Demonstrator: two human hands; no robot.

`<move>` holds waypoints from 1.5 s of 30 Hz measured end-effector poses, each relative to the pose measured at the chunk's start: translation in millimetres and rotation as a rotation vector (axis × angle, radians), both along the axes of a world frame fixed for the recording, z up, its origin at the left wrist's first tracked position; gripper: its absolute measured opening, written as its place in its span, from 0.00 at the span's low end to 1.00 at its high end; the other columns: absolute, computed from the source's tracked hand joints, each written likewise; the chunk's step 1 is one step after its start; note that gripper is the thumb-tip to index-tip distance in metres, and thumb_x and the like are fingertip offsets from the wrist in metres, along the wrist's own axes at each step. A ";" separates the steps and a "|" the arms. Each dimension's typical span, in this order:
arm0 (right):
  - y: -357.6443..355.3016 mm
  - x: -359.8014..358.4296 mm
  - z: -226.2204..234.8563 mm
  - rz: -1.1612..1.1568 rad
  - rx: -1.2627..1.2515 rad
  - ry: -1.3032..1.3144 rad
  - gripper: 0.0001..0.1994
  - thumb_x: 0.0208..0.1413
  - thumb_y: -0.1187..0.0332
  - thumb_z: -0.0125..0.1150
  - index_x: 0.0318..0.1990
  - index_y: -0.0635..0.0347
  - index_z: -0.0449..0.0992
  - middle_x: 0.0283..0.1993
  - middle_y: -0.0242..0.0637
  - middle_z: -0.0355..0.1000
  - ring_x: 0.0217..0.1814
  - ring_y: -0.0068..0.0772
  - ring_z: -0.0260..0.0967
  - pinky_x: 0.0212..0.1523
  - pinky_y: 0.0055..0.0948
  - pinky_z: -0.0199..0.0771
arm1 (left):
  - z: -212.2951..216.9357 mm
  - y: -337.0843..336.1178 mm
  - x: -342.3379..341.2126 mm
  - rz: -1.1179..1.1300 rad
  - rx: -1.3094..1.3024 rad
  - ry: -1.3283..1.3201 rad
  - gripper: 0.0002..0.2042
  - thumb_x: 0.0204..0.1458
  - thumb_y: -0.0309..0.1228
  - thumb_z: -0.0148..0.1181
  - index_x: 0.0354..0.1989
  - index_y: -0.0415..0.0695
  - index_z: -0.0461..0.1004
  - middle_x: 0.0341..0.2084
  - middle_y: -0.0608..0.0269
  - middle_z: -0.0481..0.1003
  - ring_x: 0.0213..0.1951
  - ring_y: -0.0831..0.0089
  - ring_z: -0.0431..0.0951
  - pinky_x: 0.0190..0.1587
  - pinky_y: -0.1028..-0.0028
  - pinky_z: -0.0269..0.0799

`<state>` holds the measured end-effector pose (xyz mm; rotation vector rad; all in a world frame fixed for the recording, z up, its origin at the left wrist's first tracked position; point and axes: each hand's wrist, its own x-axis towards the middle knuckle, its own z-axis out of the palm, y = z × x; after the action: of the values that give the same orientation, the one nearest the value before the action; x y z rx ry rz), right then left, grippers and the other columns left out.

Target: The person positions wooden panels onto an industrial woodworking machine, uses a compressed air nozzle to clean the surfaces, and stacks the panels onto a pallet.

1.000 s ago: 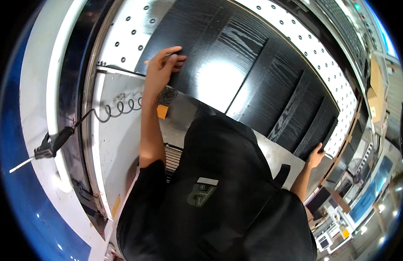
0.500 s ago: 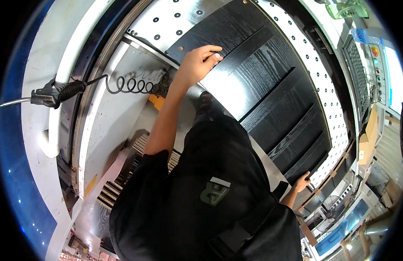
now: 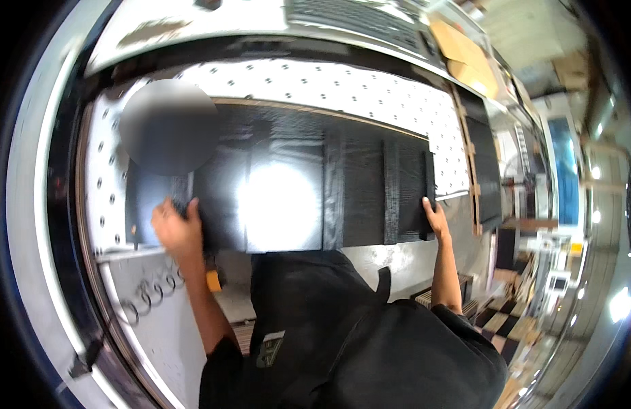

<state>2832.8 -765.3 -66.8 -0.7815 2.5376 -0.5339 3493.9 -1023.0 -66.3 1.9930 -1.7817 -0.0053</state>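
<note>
A long black wood-grain panel (image 3: 220, 184) lies across the white dotted bed in front of me, with several raised black slats (image 3: 334, 191) running across it. My left hand (image 3: 178, 228) is closed at the near end of the left slat (image 3: 182, 185), its thumb and fingers on either side; motion blurs it slightly. At the right end, my right hand (image 3: 436, 218) grips the panel's edge beside the end slat (image 3: 429, 170), thumb on top and the other fingers mostly hidden. A blurred round patch hides the panel's far left part, and glare whitens its middle.
The dotted white bed (image 3: 370, 88) shows beyond the panel. A keyboard (image 3: 360, 24) and an open cardboard box (image 3: 465, 58) are at the far side. A coiled black cable (image 3: 148, 294) hangs at lower left. Another dark panel (image 3: 482, 160) stands past the bed's right end.
The view has turned, so the panel now lies crosswise before me. My left hand, earlier raised over the panel with fingers loosely bent, is now down at a slat. My right hand stays at the right end.
</note>
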 end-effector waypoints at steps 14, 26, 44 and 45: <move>-3.1 -40.2 37.7 -0.214 -0.169 -0.001 0.39 0.61 0.32 0.54 0.42 0.70 0.84 0.44 0.65 0.80 0.54 0.63 0.78 0.57 0.48 0.74 | 38.6 15.6 -40.9 0.099 0.170 0.043 0.29 0.49 0.43 0.75 0.48 0.27 0.78 0.46 0.38 0.78 0.49 0.46 0.79 0.55 0.55 0.71; 258.0 -226.0 113.1 -0.677 -0.182 0.085 0.35 0.63 0.38 0.55 0.43 0.73 0.83 0.42 0.64 0.79 0.49 0.56 0.80 0.51 0.46 0.74 | 33.7 56.5 -380.9 -0.337 0.074 0.069 0.26 0.46 0.38 0.76 0.47 0.29 0.81 0.41 0.38 0.75 0.45 0.40 0.78 0.51 0.51 0.72; 575.0 -145.3 -5.0 -1.480 -0.401 -0.039 0.37 0.63 0.39 0.61 0.43 0.79 0.77 0.45 0.49 0.76 0.49 0.38 0.72 0.57 0.34 0.70 | 79.0 83.2 -854.4 -1.181 0.053 0.065 0.25 0.44 0.39 0.76 0.46 0.32 0.82 0.40 0.47 0.75 0.48 0.50 0.77 0.52 0.57 0.74; 548.2 -150.5 12.9 -1.502 -0.429 0.000 0.35 0.64 0.42 0.61 0.46 0.79 0.78 0.49 0.48 0.77 0.53 0.36 0.72 0.59 0.31 0.68 | 79.8 78.5 -865.6 -1.184 0.043 0.073 0.25 0.44 0.39 0.76 0.46 0.32 0.82 0.40 0.47 0.75 0.48 0.50 0.77 0.52 0.57 0.74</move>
<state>2682.3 -217.1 -53.9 1.2112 2.5778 -1.4722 2628.3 -944.5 13.5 0.6824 -2.6121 -0.4730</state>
